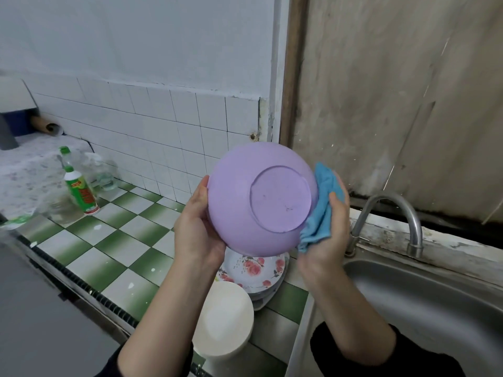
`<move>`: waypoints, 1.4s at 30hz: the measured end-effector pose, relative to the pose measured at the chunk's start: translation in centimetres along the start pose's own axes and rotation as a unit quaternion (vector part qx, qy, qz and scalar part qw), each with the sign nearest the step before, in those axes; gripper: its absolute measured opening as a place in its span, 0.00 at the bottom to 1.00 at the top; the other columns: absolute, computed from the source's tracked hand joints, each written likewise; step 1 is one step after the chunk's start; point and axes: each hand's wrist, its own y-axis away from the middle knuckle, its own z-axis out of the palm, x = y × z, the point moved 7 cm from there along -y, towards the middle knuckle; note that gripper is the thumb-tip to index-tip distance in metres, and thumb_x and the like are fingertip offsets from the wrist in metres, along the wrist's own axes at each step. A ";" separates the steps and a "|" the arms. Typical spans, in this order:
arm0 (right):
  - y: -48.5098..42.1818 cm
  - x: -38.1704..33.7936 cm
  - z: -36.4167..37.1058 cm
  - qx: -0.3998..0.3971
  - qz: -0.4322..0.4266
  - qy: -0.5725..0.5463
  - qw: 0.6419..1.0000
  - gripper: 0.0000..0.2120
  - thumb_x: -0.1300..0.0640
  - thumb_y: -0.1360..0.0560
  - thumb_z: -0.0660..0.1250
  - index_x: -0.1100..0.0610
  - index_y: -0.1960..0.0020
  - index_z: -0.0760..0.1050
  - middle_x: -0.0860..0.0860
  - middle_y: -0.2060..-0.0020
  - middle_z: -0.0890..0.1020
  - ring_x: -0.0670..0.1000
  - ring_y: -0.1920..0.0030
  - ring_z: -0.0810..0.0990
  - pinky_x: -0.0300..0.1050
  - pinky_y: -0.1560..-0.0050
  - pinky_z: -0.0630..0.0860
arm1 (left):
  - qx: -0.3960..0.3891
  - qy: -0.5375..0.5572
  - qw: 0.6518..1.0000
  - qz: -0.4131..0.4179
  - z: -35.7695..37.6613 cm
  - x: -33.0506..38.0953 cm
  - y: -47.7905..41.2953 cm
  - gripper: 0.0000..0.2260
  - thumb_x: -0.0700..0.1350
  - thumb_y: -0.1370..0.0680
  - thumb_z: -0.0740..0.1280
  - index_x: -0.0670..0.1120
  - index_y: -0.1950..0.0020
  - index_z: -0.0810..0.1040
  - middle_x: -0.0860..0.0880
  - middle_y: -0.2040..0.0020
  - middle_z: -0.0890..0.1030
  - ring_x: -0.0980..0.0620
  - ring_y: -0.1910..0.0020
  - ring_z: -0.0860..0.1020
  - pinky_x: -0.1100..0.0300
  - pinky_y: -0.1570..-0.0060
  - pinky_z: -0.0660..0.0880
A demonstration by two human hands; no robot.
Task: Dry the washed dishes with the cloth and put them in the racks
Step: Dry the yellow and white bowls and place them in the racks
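The left hand (196, 227) grips the purple bowl (261, 197) by its rim, above the counter's (109, 248) sink-side edge. The right hand (326, 240) clutches the cloth (322, 208) against the bowl's side. This looks like mid-drying: plates (255, 270) and a white bowl (226, 319) wait below, and no rack is in view.

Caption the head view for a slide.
Left hand holds a purple bowl; right hand presses a blue cloth to its side.

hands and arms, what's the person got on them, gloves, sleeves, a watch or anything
No gloves, and no ring or watch shows on the left hand or right hand. Each forearm is bare; a black left sleeve and right sleeve begin near the elbows.
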 end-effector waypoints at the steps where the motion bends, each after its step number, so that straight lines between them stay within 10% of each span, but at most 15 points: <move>1: -0.6 0.3 0.0 0.003 0.058 -0.019 0.998 0.20 0.53 0.24 0.62 0.56 0.33 0.74 0.56 0.41 0.80 0.53 0.43 0.79 0.48 0.41 0.75 | -0.008 -0.010 1.000 0.017 -0.1 0.3 0.0 0.09 0.41 0.19 0.61 0.50 0.50 0.80 0.55 0.52 0.82 0.54 0.56 0.79 0.56 0.57 0.75; 6: -1.6 0.1 0.5 0.005 0.190 -0.055 0.980 0.21 0.54 0.23 0.56 0.52 0.73 0.73 0.47 0.74 0.74 0.47 0.73 0.73 0.34 0.71 0.70 | 0.002 -0.202 0.974 0.104 -1.0 1.7 -0.3 0.08 0.45 0.19 0.64 0.50 0.45 0.82 0.56 0.56 0.84 0.55 0.62 0.77 0.62 0.64 0.75; 12: -3.4 -2.7 0.9 -0.086 -0.015 0.041 0.995 0.11 0.53 0.32 0.64 0.54 0.70 0.80 0.49 0.69 0.80 0.49 0.65 0.78 0.40 0.62 0.74 | 0.008 -0.384 0.922 0.049 -2.1 2.3 -0.3 0.15 0.59 0.20 0.58 0.54 0.51 0.83 0.51 0.46 0.83 0.50 0.46 0.80 0.48 0.45 0.75; 15: -1.8 -3.1 3.0 -0.274 -0.133 0.164 0.938 0.11 0.54 0.32 0.62 0.50 0.62 0.84 0.47 0.65 0.83 0.48 0.63 0.79 0.40 0.60 0.75 | -0.016 -0.340 0.931 -0.129 -2.4 0.3 -0.3 0.31 0.71 0.25 0.53 0.48 0.40 0.79 0.43 0.45 0.82 0.40 0.47 0.81 0.42 0.53 0.79; 18: 0.1 -1.5 4.5 -0.379 -0.119 0.253 0.882 0.09 0.54 0.30 0.62 0.54 0.59 0.81 0.49 0.64 0.83 0.50 0.62 0.80 0.42 0.60 0.75 | -0.019 -0.315 0.936 -0.153 -1.8 -0.3 0.5 0.21 0.63 0.22 0.59 0.48 0.40 0.75 0.43 0.46 0.81 0.42 0.55 0.80 0.42 0.59 0.80; 22: -0.4 1.0 3.8 -0.270 0.033 0.414 0.869 0.11 0.54 0.26 0.64 0.62 0.59 0.79 0.54 0.64 0.80 0.51 0.61 0.77 0.44 0.58 0.72 | 0.019 -0.315 0.946 -0.078 -2.5 -0.1 0.0 0.16 0.48 0.18 0.58 0.59 0.32 0.71 0.51 0.37 0.75 0.45 0.48 0.78 0.51 0.61 0.77; 27: 1.3 4.4 2.7 -0.079 0.303 0.224 0.923 0.16 0.57 0.17 0.60 0.47 0.32 0.61 0.56 0.44 0.76 0.56 0.48 0.79 0.54 0.53 0.79 | -0.062 -0.348 0.935 0.037 -1.4 -1.2 0.0 0.13 0.52 0.16 0.53 0.65 0.35 0.70 0.53 0.32 0.74 0.48 0.34 0.74 0.51 0.45 0.77; 33: 4.8 7.2 4.0 -0.186 0.268 0.328 0.887 0.19 0.68 0.22 0.64 0.52 0.36 0.70 0.53 0.45 0.80 0.52 0.44 0.81 0.47 0.41 0.78 | -0.109 -0.337 0.932 0.079 -0.5 -2.0 1.0 0.14 0.44 0.15 0.54 0.54 0.34 0.74 0.48 0.41 0.81 0.56 0.45 0.80 0.69 0.47 0.76; 37: 7.5 7.1 5.1 -0.305 0.288 0.324 0.848 0.23 0.76 0.26 0.64 0.50 0.44 0.75 0.52 0.49 0.83 0.52 0.48 0.84 0.45 0.45 0.80 | -0.082 -0.376 0.918 0.098 -1.4 -0.1 0.4 0.14 0.44 0.17 0.58 0.56 0.42 0.81 0.52 0.49 0.83 0.53 0.52 0.81 0.58 0.48 0.78; 42: 5.4 6.8 5.1 -0.145 0.203 0.260 0.933 0.19 0.73 0.24 0.64 0.54 0.41 0.75 0.43 0.55 0.82 0.40 0.55 0.83 0.35 0.55 0.79 | -0.077 -0.351 0.927 0.110 -1.6 0.0 0.9 0.14 0.41 0.17 0.59 0.56 0.44 0.81 0.47 0.52 0.85 0.52 0.53 0.82 0.61 0.50 0.78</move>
